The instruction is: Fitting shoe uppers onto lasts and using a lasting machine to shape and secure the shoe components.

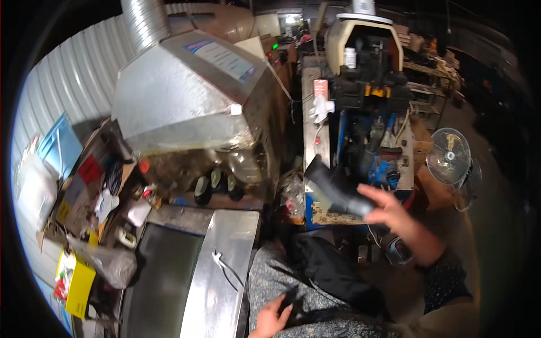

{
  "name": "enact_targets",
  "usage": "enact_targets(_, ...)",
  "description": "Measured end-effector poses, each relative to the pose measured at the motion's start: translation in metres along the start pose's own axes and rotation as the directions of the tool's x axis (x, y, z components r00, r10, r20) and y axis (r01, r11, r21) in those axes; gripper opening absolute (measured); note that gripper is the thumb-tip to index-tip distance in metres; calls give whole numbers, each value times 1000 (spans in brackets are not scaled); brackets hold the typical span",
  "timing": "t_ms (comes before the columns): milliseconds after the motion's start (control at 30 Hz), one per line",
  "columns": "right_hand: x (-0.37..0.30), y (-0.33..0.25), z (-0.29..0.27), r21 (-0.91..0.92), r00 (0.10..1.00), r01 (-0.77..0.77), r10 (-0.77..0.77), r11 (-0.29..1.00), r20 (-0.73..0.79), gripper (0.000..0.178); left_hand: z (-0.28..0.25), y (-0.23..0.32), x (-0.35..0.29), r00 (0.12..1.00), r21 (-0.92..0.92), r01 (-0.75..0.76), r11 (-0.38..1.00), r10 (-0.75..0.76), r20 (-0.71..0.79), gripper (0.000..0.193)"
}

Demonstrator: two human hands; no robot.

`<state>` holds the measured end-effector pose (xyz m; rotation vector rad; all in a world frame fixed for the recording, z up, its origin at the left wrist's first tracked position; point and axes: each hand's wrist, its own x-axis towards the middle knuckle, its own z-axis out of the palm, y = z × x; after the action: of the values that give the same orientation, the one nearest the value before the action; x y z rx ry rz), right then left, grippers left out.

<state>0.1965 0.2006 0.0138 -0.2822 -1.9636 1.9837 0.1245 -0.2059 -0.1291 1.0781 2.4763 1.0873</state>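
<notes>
A black boot is tilted over the edge of the worktable at centre right, its shaft toward the far left. At its near right end, my right hand has fingers and thumb on either side of it; motion blurs the grip a little. My left hand is low over my lap, beside the grey patterned cloth, fingers apart and nothing seen in them. To its left, pincers with dark handles lie on a shiny metal plate, next to a dark belt.
A metal hood stands at far left, with several dark shoes beneath it. A beige-and-black machine stands beyond the worktable. At right is a fan; a yellow box sits at left.
</notes>
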Motion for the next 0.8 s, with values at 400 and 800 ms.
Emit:
enact_targets(400,126,-52,-202,-815,776,-309,-366,490,-514,76,26,-10,13,980,80,-98,992,110,-163,25)
enact_targets(800,121,4,-159,-883,727,-407,-503,233,-468,75,37,-9,23,977,135,-104,985,127,-169,23)
